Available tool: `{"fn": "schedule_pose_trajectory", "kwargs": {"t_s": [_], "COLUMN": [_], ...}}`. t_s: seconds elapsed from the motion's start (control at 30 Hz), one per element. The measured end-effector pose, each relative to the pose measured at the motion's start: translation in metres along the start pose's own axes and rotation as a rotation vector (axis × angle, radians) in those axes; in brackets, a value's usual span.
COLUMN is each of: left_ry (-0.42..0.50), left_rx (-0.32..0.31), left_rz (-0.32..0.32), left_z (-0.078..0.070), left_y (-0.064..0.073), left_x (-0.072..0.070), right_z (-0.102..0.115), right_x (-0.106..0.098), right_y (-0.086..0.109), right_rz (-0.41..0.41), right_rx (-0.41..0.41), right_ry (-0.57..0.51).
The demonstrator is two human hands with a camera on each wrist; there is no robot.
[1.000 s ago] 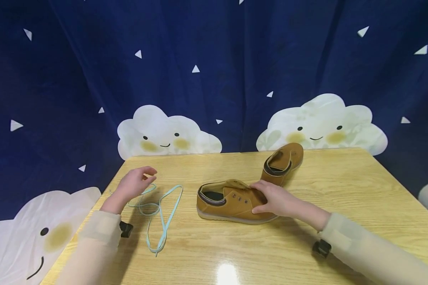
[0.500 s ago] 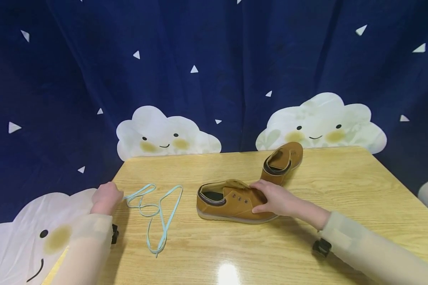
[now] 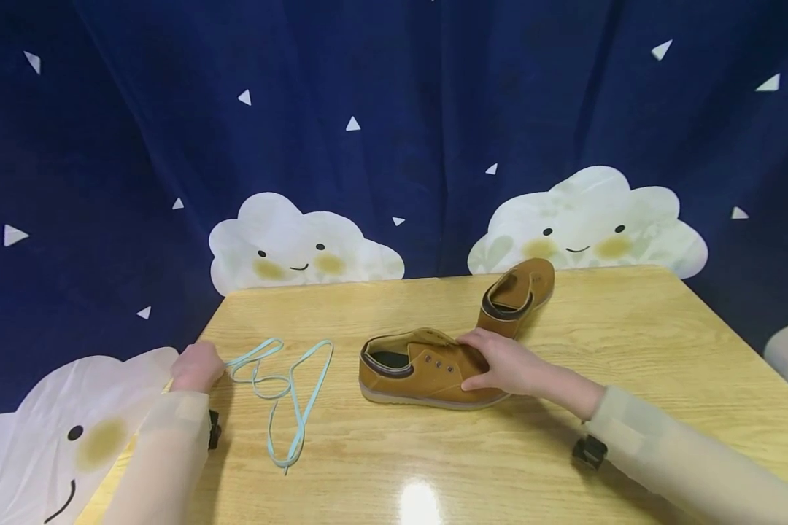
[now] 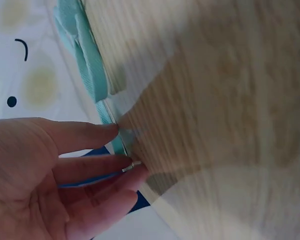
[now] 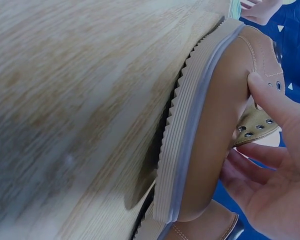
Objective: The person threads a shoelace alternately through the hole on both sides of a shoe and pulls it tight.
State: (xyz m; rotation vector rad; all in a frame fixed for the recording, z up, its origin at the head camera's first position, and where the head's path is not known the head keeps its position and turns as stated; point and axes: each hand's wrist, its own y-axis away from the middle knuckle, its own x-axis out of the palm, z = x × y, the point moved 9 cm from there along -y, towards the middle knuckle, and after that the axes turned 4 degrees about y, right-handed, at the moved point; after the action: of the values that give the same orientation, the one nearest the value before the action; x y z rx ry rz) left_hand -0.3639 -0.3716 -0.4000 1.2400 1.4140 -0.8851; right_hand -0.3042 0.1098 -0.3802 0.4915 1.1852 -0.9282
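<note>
At the table's left edge my left hand (image 3: 198, 367) pinches one end of a light-blue shoelace (image 3: 300, 423). In the left wrist view the lace (image 4: 87, 65) passes behind the thumb, and its tip (image 4: 132, 166) shows at the fingers. The rest of the lace lies in loose loops on the wood. My right hand (image 3: 508, 364) grips the front of a brown shoe (image 3: 420, 383) standing on its sole, heel to the left. From the right wrist, the thumb rests near the eyelets and the fingers are by the tongue (image 5: 257, 122). The eyelets in view are unlaced.
A second brown shoe (image 3: 540, 273) stands behind the first, its toe pointing away to the right. The wooden table (image 3: 341, 481) ends at a dark blue curtain (image 3: 315, 95) with cloud prints. Both sleeves carry small dark wrist devices.
My left hand moved left from above the lace to the table's left edge and closed on the lace's end. The right hand and both shoes stayed in place; the view shifted slightly.
</note>
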Motion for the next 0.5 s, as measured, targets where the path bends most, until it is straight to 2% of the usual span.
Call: {"fn": "schedule_pose_trajectory", "kwargs": {"t_s": [0.2, 0.33, 0.5], "left_ry": [0.036, 0.035, 0.043], "left_rx": [0.052, 0.076, 0.05], "left_rz": [0.013, -0.033, -0.062], "left_z": [-0.017, -0.025, -0.026], "left_y": [-0.004, -0.01, -0.02], "left_x": [0.001, 0.002, 0.005], "right_z": [-0.001, -0.001, -0.001], "right_x": [-0.003, -0.003, -0.002], "right_y": [0.0, 0.001, 0.001], "right_rz": [-0.008, -0.003, 0.003], "right_rx": [-0.004, -0.001, 0.003], "right_ry": [0.013, 0.012, 0.003]}}
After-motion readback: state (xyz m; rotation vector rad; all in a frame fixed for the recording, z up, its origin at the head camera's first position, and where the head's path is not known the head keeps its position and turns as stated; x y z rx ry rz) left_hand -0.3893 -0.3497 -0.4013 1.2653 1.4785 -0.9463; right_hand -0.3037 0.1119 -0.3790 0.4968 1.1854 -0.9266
